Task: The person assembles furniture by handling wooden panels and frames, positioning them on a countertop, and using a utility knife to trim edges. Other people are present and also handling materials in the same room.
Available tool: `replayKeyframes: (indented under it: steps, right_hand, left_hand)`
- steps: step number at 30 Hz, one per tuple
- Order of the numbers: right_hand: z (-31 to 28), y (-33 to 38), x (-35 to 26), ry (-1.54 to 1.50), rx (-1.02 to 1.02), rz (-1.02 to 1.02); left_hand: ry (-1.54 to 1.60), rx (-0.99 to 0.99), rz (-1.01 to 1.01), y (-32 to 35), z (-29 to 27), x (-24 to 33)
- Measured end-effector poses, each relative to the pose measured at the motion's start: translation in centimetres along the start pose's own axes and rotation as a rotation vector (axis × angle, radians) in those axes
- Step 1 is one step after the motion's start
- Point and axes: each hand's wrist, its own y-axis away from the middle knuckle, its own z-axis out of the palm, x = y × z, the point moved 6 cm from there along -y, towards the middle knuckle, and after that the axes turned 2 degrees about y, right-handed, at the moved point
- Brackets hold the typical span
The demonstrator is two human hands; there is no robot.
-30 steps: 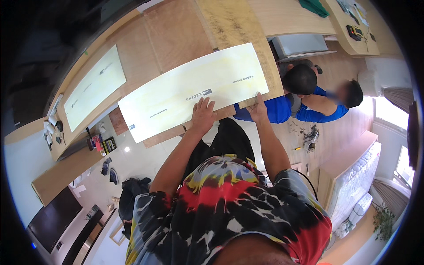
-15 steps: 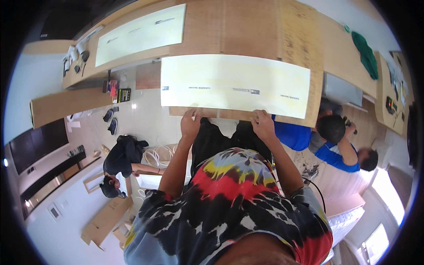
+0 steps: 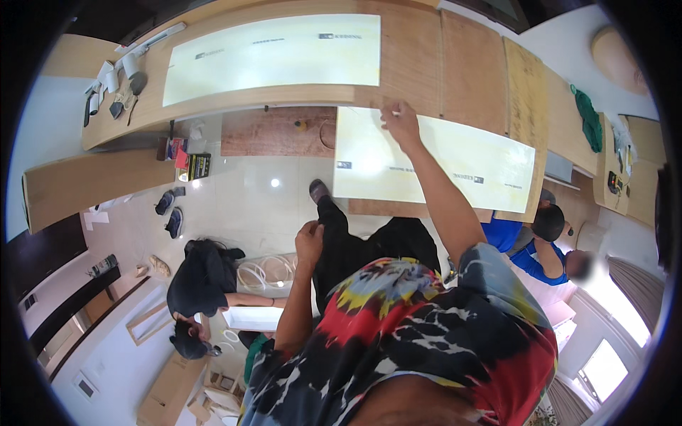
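Near white panel [image 3: 472, 157]: lay beneath the right hand, mostly rightward and toward the body; ran lengthwise left to right, slightly askew.
Right hand [image 3: 401, 122]: reached to the panel's far edge, clearly the nearer of the two; hung half open with nothing visibly gripped, contact impossible to tell.
Left hand [image 3: 309, 243]: hung loosely curled beside the dark trousers [image 3: 341, 259], apart from the panel; contents hidden.
Far white panel [image 3: 273, 60]: lay beyond, leftward.
Right forearm [image 3: 447, 202]: crossed the near panel.
Co-worker in black [image 3: 202, 280]: bent low, left.
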Motion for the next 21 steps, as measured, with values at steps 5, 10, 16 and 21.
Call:
replayKeyframes:
  steps: [5,10,16,21]
  right_hand:
    - [3.5,-13.0,2.4,0.279,0.385,0.050]
    - [3.2,-15.4,3.1,0.405,0.349,0.080]
    - [1.5,-13.2,0.3,0.099,0.111,0.209]
    - [2.0,-11.7,-1.5,0.300,-0.071,-0.116]
  left_hand:
    - [0.063,-0.005,-0.089,-4.2,-8.3,-5.4]
    - [-0.113,-0.035,-0.090,-5.1,-13.7,-9.1]
    - [-0.128,-0.107,-0.090,-6.7,-13.7,-12.2]
    - [-0.145,-0.124,-0.004,-9.6,-12.3,-5.7]
